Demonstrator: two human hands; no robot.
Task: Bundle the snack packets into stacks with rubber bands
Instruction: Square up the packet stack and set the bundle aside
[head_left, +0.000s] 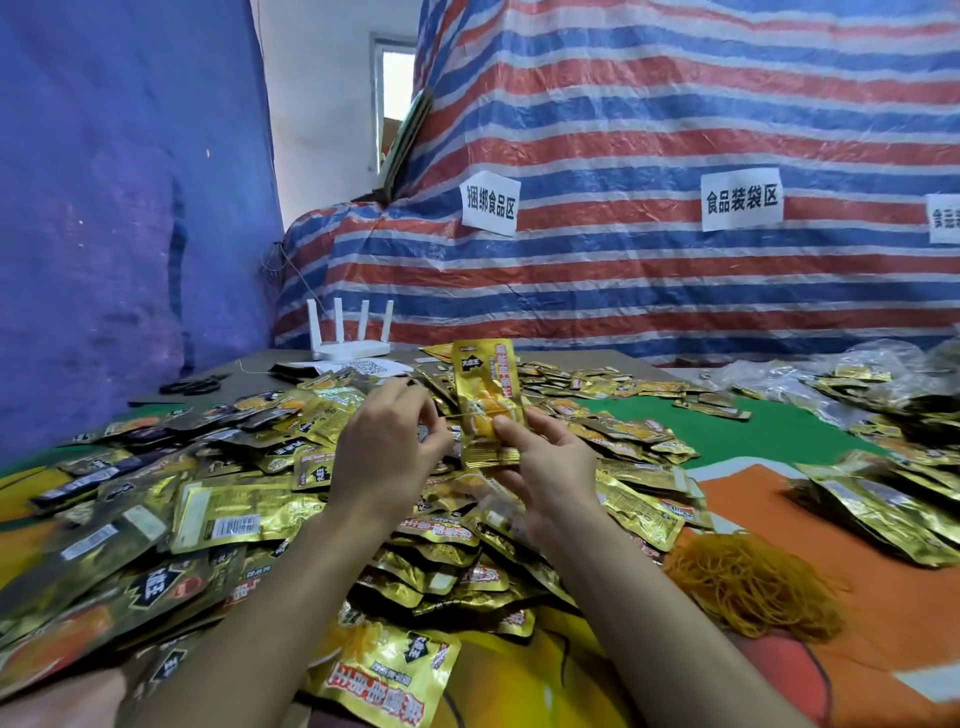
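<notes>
A stack of gold snack packets stands upright above the table's middle, with a thin rubber band across its waist. My right hand holds the stack from below, its thumb pressing on the front. My left hand is beside the stack on its left with curled fingers that pinch the rubber band. Loose gold and black snack packets lie in a big heap under and around both hands. A pile of orange rubber bands lies to the right of my right forearm.
A white router with several antennas stands at the table's back, and black scissors lie left of it. More packets and clear bags are at the right. A striped tarp with paper labels rises behind.
</notes>
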